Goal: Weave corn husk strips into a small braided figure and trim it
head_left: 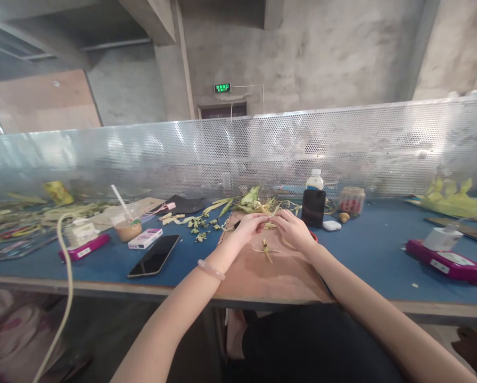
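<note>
My left hand (253, 225), with a pale bangle (211, 269) on the wrist, and my right hand (292, 227) meet over a brown board (258, 279). The fingers of both are bent, with the fingertips close together. What they pinch is too small and too hidden to make out. Just nearer to me on the board lies a small figure of pale, twisted plant strips (266, 250), its ends sticking out like arms. A heap of green and yellowish husk leaves (254, 199) sits beyond my hands. Left of the board are small knotted husk pieces (200, 229).
On the blue table (358, 260) left are a phone (154, 256), a small box (145, 238) and a drink cup with straw (126, 226). To the right stand a black upright phone-like slab (313, 208), a bottle (315, 181), a jar (351, 201) and a purple power strip (448, 260).
</note>
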Available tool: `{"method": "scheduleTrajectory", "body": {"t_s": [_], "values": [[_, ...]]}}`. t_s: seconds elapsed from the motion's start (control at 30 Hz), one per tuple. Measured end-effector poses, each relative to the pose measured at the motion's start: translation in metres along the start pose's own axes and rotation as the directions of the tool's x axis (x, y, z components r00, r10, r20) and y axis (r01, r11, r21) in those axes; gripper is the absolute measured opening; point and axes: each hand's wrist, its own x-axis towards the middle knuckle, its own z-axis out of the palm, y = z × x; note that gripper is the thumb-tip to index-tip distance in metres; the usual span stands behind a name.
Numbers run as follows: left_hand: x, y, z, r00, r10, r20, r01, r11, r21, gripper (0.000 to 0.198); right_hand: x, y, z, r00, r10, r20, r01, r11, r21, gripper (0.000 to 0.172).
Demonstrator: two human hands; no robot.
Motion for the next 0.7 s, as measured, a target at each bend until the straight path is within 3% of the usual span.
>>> {"method": "scheduleTrajectory", "body": {"t_s": [0.13, 0.3, 0.7], "values": [[-0.001, 0.000, 0.001, 1.000, -0.010, 0.023, 0.010, 0.999, 0.042, 0.020, 0.002, 0.002, 0.002, 0.988, 0.112, -0.107, -0.090, 0.978, 0.190, 0.022], [-0.007, 0.004, 0.006, 0.996, -0.040, 0.080, 0.031, 0.994, 0.109, 0.027, 0.005, 0.005, 0.001, 0.961, 0.263, -0.083, -0.206, 0.884, 0.420, 0.018], [-0.017, 0.017, 0.010, 0.991, -0.012, 0.132, -0.013, 0.982, 0.190, 0.028, 0.006, 0.004, 0.002, 0.898, 0.439, 0.019, -0.385, 0.764, 0.519, 0.016]]}}
